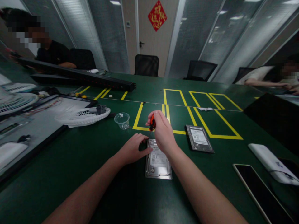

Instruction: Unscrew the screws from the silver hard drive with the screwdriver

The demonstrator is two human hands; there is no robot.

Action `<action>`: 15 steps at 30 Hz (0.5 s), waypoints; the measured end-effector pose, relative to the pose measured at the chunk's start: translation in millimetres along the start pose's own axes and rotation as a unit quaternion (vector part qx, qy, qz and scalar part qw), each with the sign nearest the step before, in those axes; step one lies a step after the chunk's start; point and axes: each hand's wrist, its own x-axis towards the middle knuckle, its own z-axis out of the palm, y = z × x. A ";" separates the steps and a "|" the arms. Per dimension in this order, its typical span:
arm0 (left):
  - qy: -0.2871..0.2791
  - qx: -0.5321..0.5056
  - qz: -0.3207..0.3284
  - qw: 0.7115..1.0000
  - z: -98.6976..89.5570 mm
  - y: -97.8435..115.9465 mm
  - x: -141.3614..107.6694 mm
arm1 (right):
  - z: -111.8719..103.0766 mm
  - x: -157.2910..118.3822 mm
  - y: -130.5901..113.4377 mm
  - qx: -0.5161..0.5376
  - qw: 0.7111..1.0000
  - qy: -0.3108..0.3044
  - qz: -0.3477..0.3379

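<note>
Clutching screwdriver [152,122]: right hand [161,129], fist above hard drive [160,160] | left hand [133,148]: thumb over drive's edge, grip unclear

Surroundings by clock position about the centre of view.
12 o'clock: black chair [146,65] before a door [150,43] bearing a red diamond-shaped sign [157,15]; 10 o'clock: person [54,53] behind a long black bar [93,80]; 9 o'clock: white fan grille [81,116]; 4 o'clock: phone [261,189].
</note>
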 end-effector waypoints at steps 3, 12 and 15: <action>0.007 0.000 0.005 1.000 0.2 0.5 0.0 | 2.4 0.1 6.1 0.018 1.000 -0.003 -0.002; 0.008 0.003 0.003 1.000 -0.7 2.4 0.2 | -0.3 -1.5 2.3 -0.054 0.998 -0.011 0.006; 0.007 0.004 0.002 1.000 0.0 1.7 0.4 | 0.2 -2.3 0.0 -0.055 0.998 -0.001 0.016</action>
